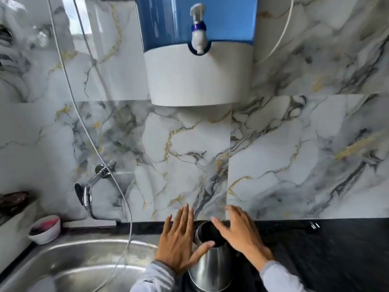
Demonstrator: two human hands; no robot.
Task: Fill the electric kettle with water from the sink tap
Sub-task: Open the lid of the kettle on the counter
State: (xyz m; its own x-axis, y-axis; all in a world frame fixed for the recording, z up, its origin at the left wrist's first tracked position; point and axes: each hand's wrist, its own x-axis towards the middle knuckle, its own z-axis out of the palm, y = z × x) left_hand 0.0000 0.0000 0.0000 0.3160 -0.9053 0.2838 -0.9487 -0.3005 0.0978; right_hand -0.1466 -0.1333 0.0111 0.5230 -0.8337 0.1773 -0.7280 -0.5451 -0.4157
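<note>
A steel electric kettle (212,268) stands on the black counter just right of the sink, its lid up and the dark inside showing. My left hand (179,239) is spread flat at the kettle's left side, the thumb lying across its rim. Over the kettle's right side hovers my right hand (240,232), fingers apart, covering part of the opening. Neither hand grips it. The chrome sink tap (88,192) juts from the marble wall at the left, above the steel sink (80,262). No water runs from the tap.
A blue and white water purifier (197,49) with a small white spout hangs on the wall above the kettle. Thin white cords (124,207) drape down into the sink. A white bowl (45,228) sits at the sink's back left corner. Black counter (326,260) stretches right.
</note>
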